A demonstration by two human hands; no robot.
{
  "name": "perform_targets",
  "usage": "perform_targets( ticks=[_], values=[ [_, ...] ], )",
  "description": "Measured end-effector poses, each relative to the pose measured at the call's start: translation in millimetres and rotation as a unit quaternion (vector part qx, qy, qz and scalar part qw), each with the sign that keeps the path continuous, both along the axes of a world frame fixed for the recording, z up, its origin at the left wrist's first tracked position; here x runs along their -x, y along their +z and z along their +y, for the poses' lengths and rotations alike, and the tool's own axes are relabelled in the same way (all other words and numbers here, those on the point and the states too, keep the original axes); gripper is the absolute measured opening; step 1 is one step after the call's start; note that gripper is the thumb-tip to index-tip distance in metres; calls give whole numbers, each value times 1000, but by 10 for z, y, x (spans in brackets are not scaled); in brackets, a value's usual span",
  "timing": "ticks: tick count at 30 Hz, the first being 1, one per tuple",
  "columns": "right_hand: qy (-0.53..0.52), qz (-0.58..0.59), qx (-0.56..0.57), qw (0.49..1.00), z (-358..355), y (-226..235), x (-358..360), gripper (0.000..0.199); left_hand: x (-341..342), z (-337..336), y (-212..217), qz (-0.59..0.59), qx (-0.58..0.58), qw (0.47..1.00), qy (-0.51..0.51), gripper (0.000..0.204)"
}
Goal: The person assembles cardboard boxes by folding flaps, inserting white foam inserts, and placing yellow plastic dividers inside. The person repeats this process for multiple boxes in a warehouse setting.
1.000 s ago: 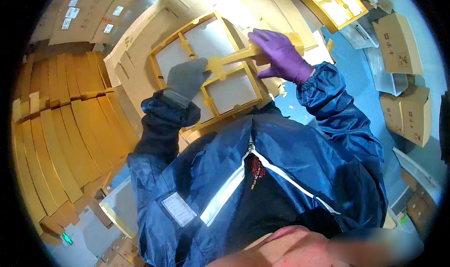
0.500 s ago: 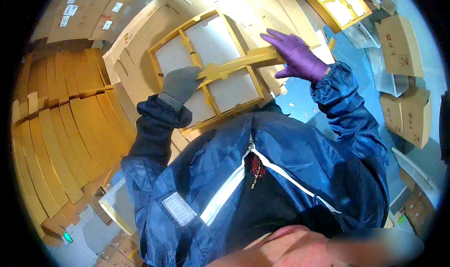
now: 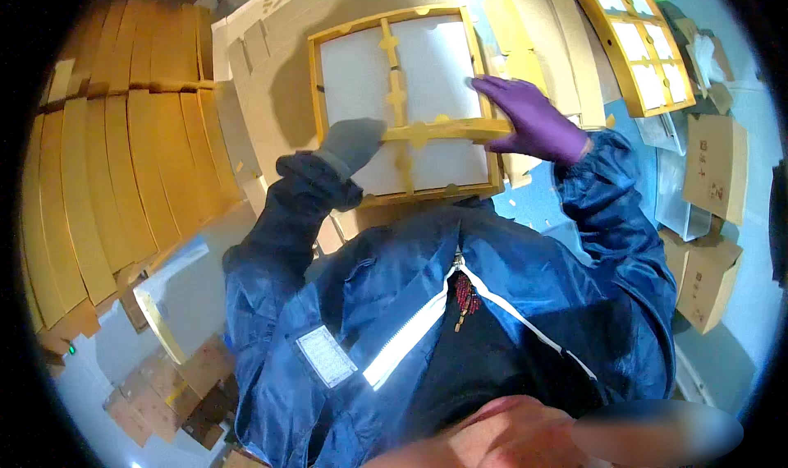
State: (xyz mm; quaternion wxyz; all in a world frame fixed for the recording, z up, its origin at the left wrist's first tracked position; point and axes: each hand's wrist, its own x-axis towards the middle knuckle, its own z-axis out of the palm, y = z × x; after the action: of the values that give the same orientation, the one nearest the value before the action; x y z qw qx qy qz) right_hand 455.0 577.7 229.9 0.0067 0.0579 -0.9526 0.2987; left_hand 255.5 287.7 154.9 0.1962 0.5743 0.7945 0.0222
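Observation:
A shallow yellow cardboard box (image 3: pixel 315 86) with white panels in its compartments lies in front of me. A yellow divider (image 3: pixel 393 61) runs front to back inside it. Crosswise over the box, nearer me, lies a yellow cardboard divider strip (image 3: pixel 460 129) with rounded tabs. My left hand (image 3: pixel 353 145), in a grey glove, closes on the strip's left end; its fingertips are partly hidden. At the other end my right hand (image 3: pixel 538 125), gloved in purple, has the strip between thumb and fingers, beside the box's right wall. I cannot tell how deep the strip sits.
The box rests on a large brown cardboard sheet (image 3: pixel 246 123). Stacked yellow-brown cardboard pieces (image 3: pixel 90 197) fill the left side. Another divided yellow box (image 3: pixel 611 53) stands at far right, past flat cardboard strips (image 3: pixel 566 49). Brown cartons (image 3: pixel 712 168) and clear bins (image 3: pixel 669 160) line the right.
The box appears straighter and further right in view. The strip has gone from slanting above the box to lying level across it, both hands still at its ends.

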Motion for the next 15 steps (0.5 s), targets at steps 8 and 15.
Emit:
perform_targets(
  ticks=[8, 15],
  values=[
    [89, 47, -37, 994, -868, -675, 1350, 17, 302, 112, -46, -47, -119, 984, 128, 35],
    [111, -49, -73, 990, -851, -1352, 2322, 25, 695, -229, -836, -34, -155, 856, 492, 67]
  ],
)
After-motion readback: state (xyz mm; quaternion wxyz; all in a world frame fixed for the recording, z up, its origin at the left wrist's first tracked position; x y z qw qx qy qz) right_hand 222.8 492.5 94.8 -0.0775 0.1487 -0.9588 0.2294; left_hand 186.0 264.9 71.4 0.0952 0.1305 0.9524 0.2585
